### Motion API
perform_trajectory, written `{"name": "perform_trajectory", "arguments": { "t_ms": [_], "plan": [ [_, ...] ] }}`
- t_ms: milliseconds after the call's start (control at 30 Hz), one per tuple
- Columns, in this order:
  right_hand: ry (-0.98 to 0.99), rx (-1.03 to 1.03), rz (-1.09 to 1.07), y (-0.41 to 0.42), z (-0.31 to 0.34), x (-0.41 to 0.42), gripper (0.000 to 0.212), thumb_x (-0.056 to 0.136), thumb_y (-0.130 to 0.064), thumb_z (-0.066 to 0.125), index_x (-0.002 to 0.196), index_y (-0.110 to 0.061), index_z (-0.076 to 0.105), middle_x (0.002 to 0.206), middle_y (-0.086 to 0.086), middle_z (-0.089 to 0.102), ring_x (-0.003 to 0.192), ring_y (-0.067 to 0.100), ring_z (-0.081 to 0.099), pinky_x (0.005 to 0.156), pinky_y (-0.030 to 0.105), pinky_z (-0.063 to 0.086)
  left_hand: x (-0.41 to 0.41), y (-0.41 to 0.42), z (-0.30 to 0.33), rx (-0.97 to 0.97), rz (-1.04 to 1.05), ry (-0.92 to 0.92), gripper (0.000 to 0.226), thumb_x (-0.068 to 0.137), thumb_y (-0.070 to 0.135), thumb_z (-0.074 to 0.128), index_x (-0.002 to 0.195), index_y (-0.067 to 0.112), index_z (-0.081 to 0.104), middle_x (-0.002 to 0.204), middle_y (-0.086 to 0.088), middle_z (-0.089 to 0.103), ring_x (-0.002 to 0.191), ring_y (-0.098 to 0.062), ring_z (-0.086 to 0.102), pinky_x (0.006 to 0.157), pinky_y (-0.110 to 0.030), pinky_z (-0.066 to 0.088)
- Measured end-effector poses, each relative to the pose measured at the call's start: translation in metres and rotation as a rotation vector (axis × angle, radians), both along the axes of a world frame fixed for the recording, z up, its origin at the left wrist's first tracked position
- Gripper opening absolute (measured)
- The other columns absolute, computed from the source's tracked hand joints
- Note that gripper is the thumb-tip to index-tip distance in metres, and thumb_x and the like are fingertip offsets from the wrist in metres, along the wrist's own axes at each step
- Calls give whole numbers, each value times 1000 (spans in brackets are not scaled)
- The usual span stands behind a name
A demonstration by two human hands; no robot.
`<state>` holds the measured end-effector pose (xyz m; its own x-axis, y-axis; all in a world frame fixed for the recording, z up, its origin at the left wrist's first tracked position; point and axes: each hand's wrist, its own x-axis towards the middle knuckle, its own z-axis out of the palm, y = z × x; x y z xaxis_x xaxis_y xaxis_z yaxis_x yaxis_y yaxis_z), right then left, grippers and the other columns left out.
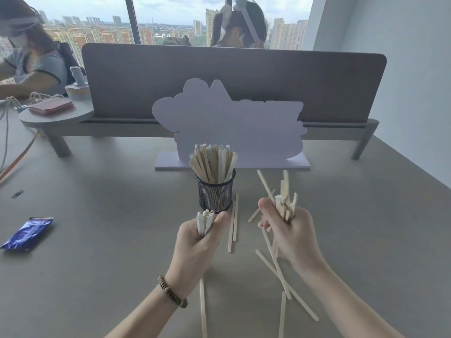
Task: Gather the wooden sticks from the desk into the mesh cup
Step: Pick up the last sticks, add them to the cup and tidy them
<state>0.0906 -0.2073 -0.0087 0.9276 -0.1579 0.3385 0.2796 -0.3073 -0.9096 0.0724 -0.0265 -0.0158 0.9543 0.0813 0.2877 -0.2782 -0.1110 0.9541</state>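
Observation:
A black mesh cup (215, 194) stands upright mid-desk, filled with several wooden sticks (213, 164) fanning out of its top. My left hand (196, 242) grips a small bundle of sticks (204, 222) just in front of and below the cup. To the right of the cup, my right hand (290, 230) holds a larger, splayed bunch of sticks (284, 195), tips pointing up. Loose sticks lie on the desk: two beside the cup (233, 224), several crossed under my right wrist (280, 276), one under my left wrist (203, 311).
A pale purple cut-out sign (231, 125) stands on its base right behind the cup, before a grey divider panel (234, 76). A blue packet (26, 234) and a small black clip (18, 193) lie at the left. Two other people sit beyond the divider.

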Motion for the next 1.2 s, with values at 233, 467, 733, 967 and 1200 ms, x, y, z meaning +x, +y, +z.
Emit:
{"name": "perform_trajectory", "arguments": {
  "t_ms": [233, 467, 733, 967, 1200],
  "plan": [
    [-22, 195, 140, 8, 13, 4, 50, 82, -41, 72, 57, -7, 45, 44, 12, 42, 43, 14, 47, 53, 24, 45, 4, 0, 5, -59, -23, -59, 62, 84, 41, 64, 61, -5, 29, 45, -25, 31, 42, -18, 30, 44, -31, 26],
    [12, 169, 168, 11, 4, 7, 42, 86, -31, 74, 65, -4, 51, 48, 17, 54, 47, 20, 56, 55, 24, 48, 5, 1, -2, -24, -14, -24, 58, 91, 31, 62, 51, -4, 39, 40, -19, 47, 41, -22, 41, 51, -31, 39],
    [25, 208, 198, 15, 10, 7, 38, 81, -29, 79, 71, -13, 46, 53, 11, 54, 43, 23, 54, 43, 32, 48, 7, -1, 9, -133, -3, 22, 56, 85, 36, 68, 58, 13, 24, 46, 3, 25, 41, -12, 20, 40, -21, 20],
    [27, 226, 191, 17, 10, 5, 44, 76, -40, 76, 66, -8, 47, 46, 12, 33, 39, 18, 30, 40, 25, 27, 11, 8, 8, -161, -12, -77, 33, 91, 21, 51, 71, -3, 41, 59, -9, 41, 57, -18, 38, 56, -22, 35],
    [36, 167, 195, 20, 10, 4, 53, 96, -31, 64, 58, -1, 42, 41, 12, 50, 39, 20, 45, 49, 34, 41, 14, 9, -4, -6, 0, 19, 50, 91, 40, 55, 62, 0, 56, 58, -5, 61, 57, -11, 53, 59, -22, 43]
  ]
}}
